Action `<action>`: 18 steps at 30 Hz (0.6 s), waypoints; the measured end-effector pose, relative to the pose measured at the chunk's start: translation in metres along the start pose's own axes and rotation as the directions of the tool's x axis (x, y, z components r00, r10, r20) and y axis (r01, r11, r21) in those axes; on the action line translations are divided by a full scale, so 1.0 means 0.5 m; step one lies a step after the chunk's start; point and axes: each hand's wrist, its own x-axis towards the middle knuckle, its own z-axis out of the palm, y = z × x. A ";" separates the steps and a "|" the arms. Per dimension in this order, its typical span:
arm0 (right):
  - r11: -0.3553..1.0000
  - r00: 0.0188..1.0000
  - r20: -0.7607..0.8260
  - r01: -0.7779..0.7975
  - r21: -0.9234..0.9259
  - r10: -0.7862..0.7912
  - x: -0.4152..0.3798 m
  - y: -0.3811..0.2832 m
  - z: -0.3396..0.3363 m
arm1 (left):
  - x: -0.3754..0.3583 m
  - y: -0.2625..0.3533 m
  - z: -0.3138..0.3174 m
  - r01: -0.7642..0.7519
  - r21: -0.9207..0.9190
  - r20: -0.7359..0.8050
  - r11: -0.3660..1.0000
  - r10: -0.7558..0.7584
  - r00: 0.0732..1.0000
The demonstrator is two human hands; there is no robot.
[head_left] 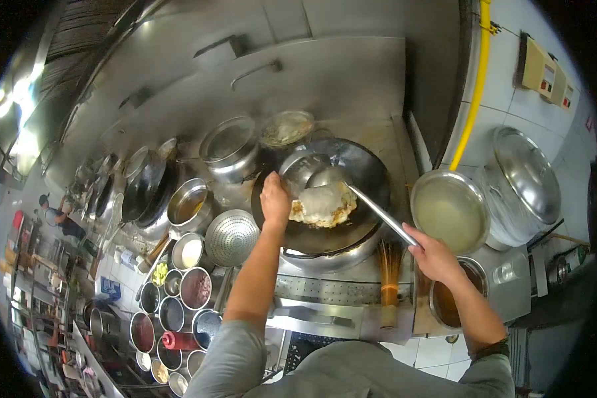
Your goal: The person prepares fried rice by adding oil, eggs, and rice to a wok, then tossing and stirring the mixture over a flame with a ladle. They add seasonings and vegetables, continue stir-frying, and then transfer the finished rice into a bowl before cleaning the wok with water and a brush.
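My left hand [276, 199] is closed at the rim of a steel bowl [300, 170], tilted over the black wok [368, 166]. My right hand [434, 254] is wrapped round the handle of a metal ladle [383, 213]. The ladle's head lies against the bowl, above a pale, browned mass of food [322, 204] in the wok. Whether the ladle touches the food is unclear.
Right of the wok stand a pot of cloudy liquid [450, 212] and a pot of brown liquid [444, 302]. A bamboo brush [389, 285] lies in front. Left are a strainer [232, 237], several ingredient containers [196, 288] and, farther off, another person [63, 219].
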 end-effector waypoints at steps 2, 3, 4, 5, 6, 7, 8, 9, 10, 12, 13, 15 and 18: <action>0.999 0.999 -0.039 -0.033 -0.019 0.032 -0.009 0.010 -0.001 | 0.022 0.018 -0.032 0.000 -0.014 -0.002 1.000 0.000 1.000; 0.999 0.998 -0.047 -0.046 -0.024 0.045 -0.012 0.018 0.005 | 0.033 0.009 -0.037 -0.038 -0.066 -0.135 0.997 0.028 0.990; 0.998 0.994 -0.105 0.035 -0.048 -0.039 -0.011 0.028 0.014 | 0.024 0.002 -0.035 -0.101 -0.071 -0.065 0.992 0.096 0.993; 0.990 0.979 -0.156 0.117 -0.079 -0.128 -0.007 0.041 0.024 | 0.009 -0.005 -0.029 -0.157 -0.080 0.003 0.984 0.157 0.988; 0.972 0.954 -0.198 0.205 -0.118 -0.225 -0.002 0.049 0.029 | -0.005 -0.011 -0.025 -0.204 -0.090 0.064 0.975 0.210 0.976; 0.986 0.991 -0.136 0.025 0.162 -0.003 -0.004 0.047 0.030 | -0.015 0.002 -0.033 -0.095 -0.046 0.111 0.994 0.099 0.989; 0.901 0.984 0.009 -0.165 0.401 0.176 -0.004 0.032 0.031 | -0.017 -0.009 -0.030 -0.012 -0.069 0.036 0.998 0.015 0.999; 0.745 0.928 0.234 -0.373 0.553 0.291 0.007 0.006 0.046 | -0.012 -0.023 -0.044 0.190 -0.122 0.052 0.974 -0.185 0.981; 0.577 0.901 0.306 -0.432 0.693 0.307 0.008 -0.024 0.069 | -0.024 -0.057 -0.038 0.230 -0.275 -0.080 0.934 -0.260 0.962; -0.042 0.880 0.457 -0.455 0.889 0.127 0.034 0.051 0.131 | -0.045 -0.176 -0.004 0.499 -0.119 0.107 0.858 -0.489 0.866; -0.224 0.860 0.502 -0.508 0.832 -0.086 0.067 0.066 0.147 | -0.060 -0.155 -0.062 0.638 -0.554 0.156 0.534 -0.687 0.710; -0.501 0.767 0.547 -0.637 0.586 -0.335 0.121 0.081 0.174 | -0.109 -0.157 -0.201 0.445 -0.895 0.219 0.041 -0.828 0.517; -0.399 0.762 0.561 -0.647 0.650 -0.322 0.151 0.108 0.174 | -0.206 -0.188 -0.472 0.357 -0.934 0.181 0.003 -0.858 0.481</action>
